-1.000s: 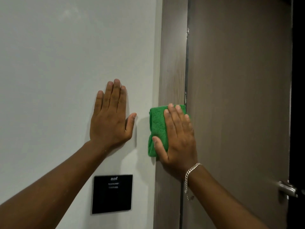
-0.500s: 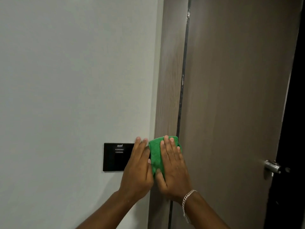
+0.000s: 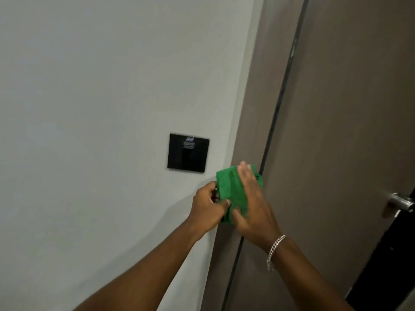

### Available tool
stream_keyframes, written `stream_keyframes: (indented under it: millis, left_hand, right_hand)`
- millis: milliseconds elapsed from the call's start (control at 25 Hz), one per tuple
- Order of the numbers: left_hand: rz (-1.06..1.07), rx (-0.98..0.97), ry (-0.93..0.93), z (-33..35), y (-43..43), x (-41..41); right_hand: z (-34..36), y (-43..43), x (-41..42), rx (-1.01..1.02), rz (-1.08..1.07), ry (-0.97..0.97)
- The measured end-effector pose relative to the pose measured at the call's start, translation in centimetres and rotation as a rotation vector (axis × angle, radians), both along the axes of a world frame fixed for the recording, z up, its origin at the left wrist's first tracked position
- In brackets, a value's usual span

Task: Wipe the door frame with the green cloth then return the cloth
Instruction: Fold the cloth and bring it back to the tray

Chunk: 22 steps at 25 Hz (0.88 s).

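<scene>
The green cloth (image 3: 231,191) is folded and held against the brown wooden door frame (image 3: 258,108), just below the level of the wall panel. My right hand (image 3: 251,203) lies flat over the cloth's right side, with a silver bracelet on the wrist. My left hand (image 3: 210,204) pinches the cloth's left edge between thumb and fingers. Part of the cloth is hidden under my right palm.
A black square panel (image 3: 188,152) sits on the white wall (image 3: 101,108) left of the frame. The brown door (image 3: 348,131) is to the right, with a metal handle (image 3: 402,202) at its far edge and a dark gap beyond.
The cloth and my right hand slid down the frame. My left hand left the wall, came beside the cloth and now grips its left edge. The view tilted.
</scene>
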<state>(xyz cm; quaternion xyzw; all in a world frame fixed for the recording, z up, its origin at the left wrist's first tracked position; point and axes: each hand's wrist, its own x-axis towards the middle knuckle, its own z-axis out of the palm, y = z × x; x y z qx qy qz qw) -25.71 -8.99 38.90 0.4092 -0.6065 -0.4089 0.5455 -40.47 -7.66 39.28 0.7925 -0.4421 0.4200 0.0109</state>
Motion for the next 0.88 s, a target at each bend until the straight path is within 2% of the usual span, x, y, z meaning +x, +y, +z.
stream_keyframes:
  millis: [120,200,280,400,600,800,880]
  left_hand:
    - [-0.065,0.102,0.151,-3.2,1.7,3.0]
    - [-0.071,0.195,0.205,-5.7,2.6,5.9]
    - [-0.038,0.305,0.201,-8.9,3.4,9.0]
    - [0.086,0.471,0.178,-15.2,4.8,13.4]
    - [0.395,0.635,-0.087,-27.1,7.8,19.6]
    - [0.557,0.789,-0.177,-36.8,9.9,22.5]
    - [0.568,0.845,-0.204,-39.0,10.3,23.1]
  right_hand:
    - [-3.7,1.7,1.2,-0.020,0.003,-0.330]
    - [-6.8,2.7,3.0,0.170,0.027,-0.559]
    - [-10.2,3.0,5.4,0.448,0.095,-0.637]
    - [-16.1,2.7,10.1,0.700,0.139,-0.519]
    - [-26.4,2.8,18.6,1.046,0.182,-0.327]
    - [-35.8,2.9,24.0,1.284,0.049,-0.220]
    - [-38.6,3.3,25.2,1.298,0.016,-0.175]
